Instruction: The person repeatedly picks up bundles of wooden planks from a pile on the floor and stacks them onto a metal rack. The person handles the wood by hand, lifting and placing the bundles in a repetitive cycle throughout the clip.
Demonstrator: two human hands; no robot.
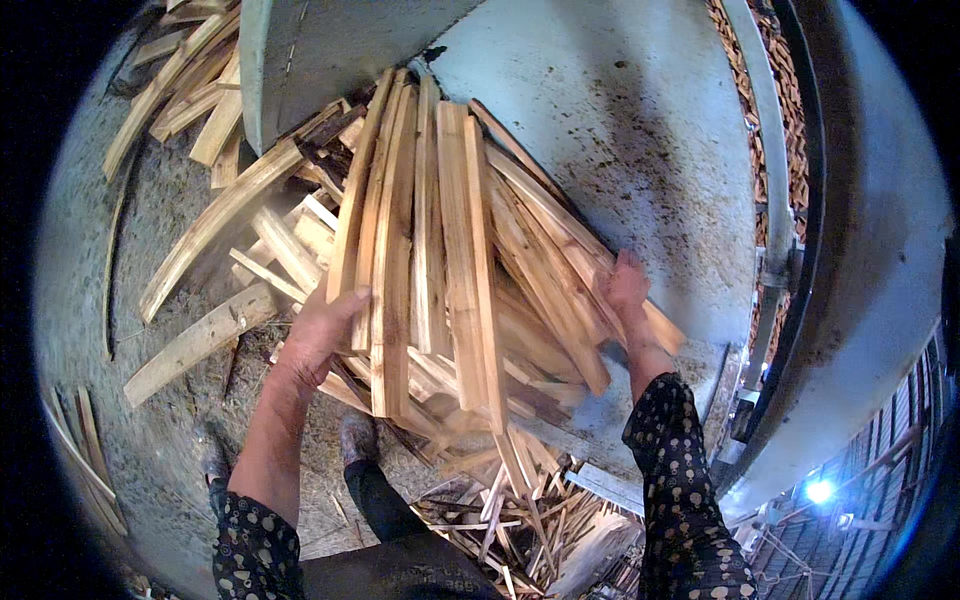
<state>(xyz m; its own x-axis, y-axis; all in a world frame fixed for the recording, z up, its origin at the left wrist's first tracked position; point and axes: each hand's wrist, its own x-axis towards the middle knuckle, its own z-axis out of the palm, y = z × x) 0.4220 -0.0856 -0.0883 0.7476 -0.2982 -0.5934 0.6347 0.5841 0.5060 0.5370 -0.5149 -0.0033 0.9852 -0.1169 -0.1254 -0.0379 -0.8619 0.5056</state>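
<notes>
- Lying in a loose fan between the two hands, the wooden strips (460,250) spread over a heap of similar wood, their far ends against a pale blue metal panel (560,60).
- Their colour runs from pale cream to honey yellow, with darker brown streaks along the grain.
- Most are long, narrow and flat-sided with squarish ends; the middle ones point toward the person, while those on the right slant outward.
- The left hand (325,330) lies against the left edge of the bundle, thumb over the wood; its fingers are mostly hidden, so I cannot tell whether they clamp a strip.
- The right hand (627,288) is curled at the rightmost strips, touching them; blur leaves me unable to tell whether it is closed on one.
- Left of the bundle, a broad, curved slab (200,340) rests on the grey floor (170,430).
- Thin splinters (505,520) lie tangled below the bundle.
</notes>
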